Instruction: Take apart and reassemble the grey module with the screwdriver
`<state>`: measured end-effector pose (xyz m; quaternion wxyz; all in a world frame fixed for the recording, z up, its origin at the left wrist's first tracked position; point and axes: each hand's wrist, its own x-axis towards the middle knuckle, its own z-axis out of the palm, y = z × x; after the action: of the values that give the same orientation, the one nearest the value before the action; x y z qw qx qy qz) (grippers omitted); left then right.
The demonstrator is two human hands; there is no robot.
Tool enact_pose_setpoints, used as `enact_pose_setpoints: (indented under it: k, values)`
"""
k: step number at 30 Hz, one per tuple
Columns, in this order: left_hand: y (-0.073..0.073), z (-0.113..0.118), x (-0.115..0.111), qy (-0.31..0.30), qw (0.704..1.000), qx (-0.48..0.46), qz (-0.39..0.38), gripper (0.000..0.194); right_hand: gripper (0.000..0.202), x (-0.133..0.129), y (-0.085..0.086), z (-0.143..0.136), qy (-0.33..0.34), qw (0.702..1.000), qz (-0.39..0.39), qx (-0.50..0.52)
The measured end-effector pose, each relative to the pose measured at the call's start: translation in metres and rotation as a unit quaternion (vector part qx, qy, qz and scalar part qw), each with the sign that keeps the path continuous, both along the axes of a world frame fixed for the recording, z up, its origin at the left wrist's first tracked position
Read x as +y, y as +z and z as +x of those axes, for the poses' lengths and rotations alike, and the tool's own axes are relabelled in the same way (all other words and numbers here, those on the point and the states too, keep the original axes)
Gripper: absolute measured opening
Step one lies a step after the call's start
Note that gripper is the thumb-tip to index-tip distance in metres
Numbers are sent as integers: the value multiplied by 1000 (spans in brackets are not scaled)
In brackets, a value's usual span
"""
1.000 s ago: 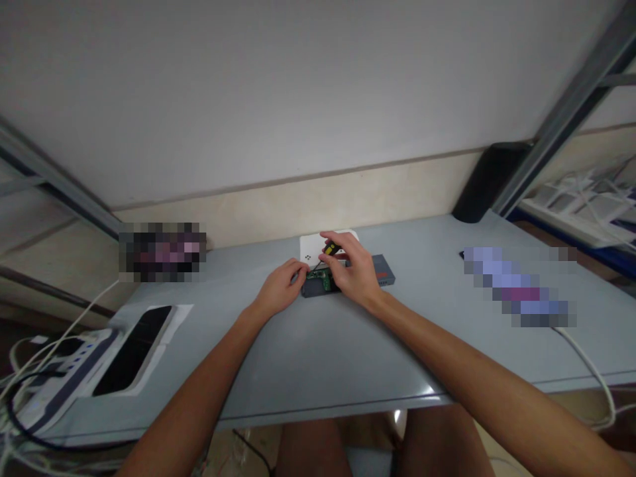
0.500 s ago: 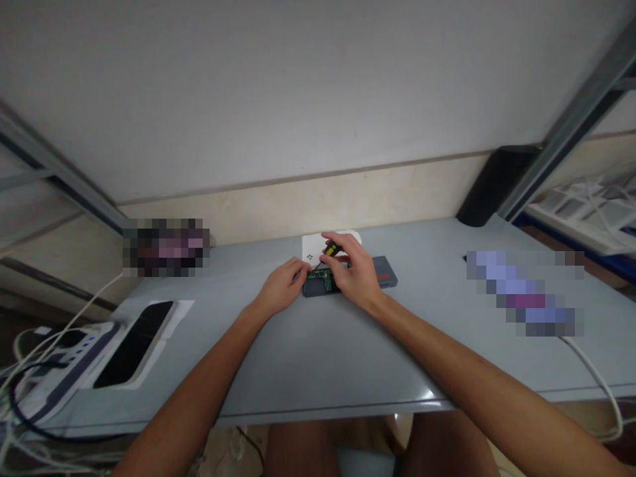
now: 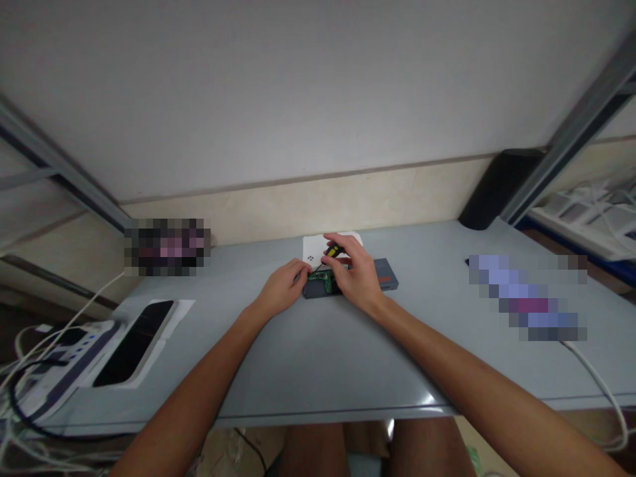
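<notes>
A dark grey device casing [image 3: 386, 273] lies on the table, with a green circuit board [image 3: 325, 280] showing in its left part. In my right hand [image 3: 355, 273] is a black and yellow screwdriver [image 3: 334, 251], its thin shaft slanting down to the left toward the board's upper left edge. My left hand [image 3: 285, 286] is at the casing's left end, thumb and fingers pressed together near the screwdriver's tip; what they pinch is too small to make out. Behind the casing lies a white panel [image 3: 312, 246] with small dark holes, partly covered by my right hand.
On the left of the grey table [image 3: 318, 371] lie a black-screened phone [image 3: 136, 344] and a power strip [image 3: 74, 364] with cables. A black cylinder [image 3: 499, 189] stands at the back right. Blurred-out items sit at both sides, a white cable at right.
The whole view has shifted very slightly. Both hands and the screwdriver keep nearly the same places on the casing.
</notes>
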<state>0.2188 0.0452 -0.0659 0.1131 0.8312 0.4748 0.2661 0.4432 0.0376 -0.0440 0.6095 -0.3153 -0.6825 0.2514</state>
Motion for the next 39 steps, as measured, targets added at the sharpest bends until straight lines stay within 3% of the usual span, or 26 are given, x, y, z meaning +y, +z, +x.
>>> enact_pose_setpoints:
  k: [39]
  values:
    - [2, 1, -3, 4, 1000, -13, -11, 31, 45, 0, 6, 0, -14, 999, -28, 14]
